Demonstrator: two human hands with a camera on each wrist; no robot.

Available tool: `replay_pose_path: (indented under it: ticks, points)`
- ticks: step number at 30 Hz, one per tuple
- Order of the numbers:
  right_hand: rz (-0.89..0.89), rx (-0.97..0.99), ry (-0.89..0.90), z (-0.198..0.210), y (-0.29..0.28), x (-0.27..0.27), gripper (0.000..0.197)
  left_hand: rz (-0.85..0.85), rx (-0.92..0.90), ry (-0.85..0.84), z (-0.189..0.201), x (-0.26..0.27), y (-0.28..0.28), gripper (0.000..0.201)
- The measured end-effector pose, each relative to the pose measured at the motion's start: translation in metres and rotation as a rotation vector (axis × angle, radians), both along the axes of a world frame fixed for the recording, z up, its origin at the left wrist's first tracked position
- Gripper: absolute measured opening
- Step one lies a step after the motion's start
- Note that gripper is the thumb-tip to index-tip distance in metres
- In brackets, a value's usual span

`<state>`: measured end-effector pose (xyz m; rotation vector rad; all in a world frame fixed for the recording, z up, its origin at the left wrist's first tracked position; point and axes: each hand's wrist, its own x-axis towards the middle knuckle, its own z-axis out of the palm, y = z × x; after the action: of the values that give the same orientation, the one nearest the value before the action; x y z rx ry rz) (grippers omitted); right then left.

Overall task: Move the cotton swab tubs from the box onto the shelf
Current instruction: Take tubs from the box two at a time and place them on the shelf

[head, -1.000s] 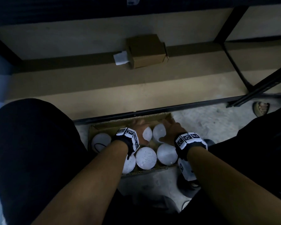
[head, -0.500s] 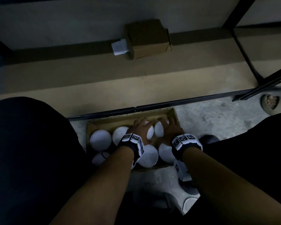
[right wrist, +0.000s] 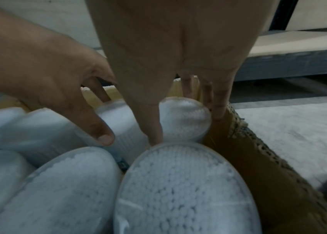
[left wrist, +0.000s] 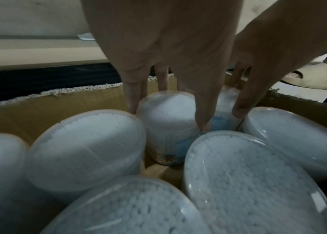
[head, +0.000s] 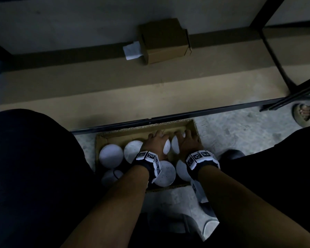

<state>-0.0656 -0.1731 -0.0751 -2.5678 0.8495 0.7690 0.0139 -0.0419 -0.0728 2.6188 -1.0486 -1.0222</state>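
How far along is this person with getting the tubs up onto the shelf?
Barely started, by the look of it. The shelf shows no tubs, only a small cardboard box. In hand: the left hand and right hand each grip one tub in the back row of the box. Left: those two plus at least five more tubs, such as this one.

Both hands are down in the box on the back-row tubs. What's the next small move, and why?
Probably lift both straight up. The left hand has fingers and thumb round one tub, the right hand round the corner tub. Neighbouring tubs crowd both, and the box wall hems the right one, so tilting looks awkward.
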Motion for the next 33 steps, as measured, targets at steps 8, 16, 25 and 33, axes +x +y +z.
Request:
replay_pose_path:
  ticks: [8, 16, 25, 33]
  points:
    - [0.089, 0.027, 0.066, 0.023, -0.008, 0.004, 0.092, -0.026, -0.074, -0.019, 0.012, 0.007, 0.000, 0.084]
    - [-0.029, 0.162, 0.009, 0.041, -0.021, 0.005, 0.123, -0.101, -0.180, -0.108, 0.045, 0.016, 0.012, 0.075]
    - [0.166, 0.072, -0.020, 0.136, -0.026, 0.006, 0.102, -0.204, -0.228, -0.158, 0.120, 0.024, 0.015, 0.083]
    - [0.284, 0.007, -0.185, 0.236, -0.024, -0.002, 0.090, -0.252, -0.330, -0.238, 0.206, 0.037, 0.025, 0.074]
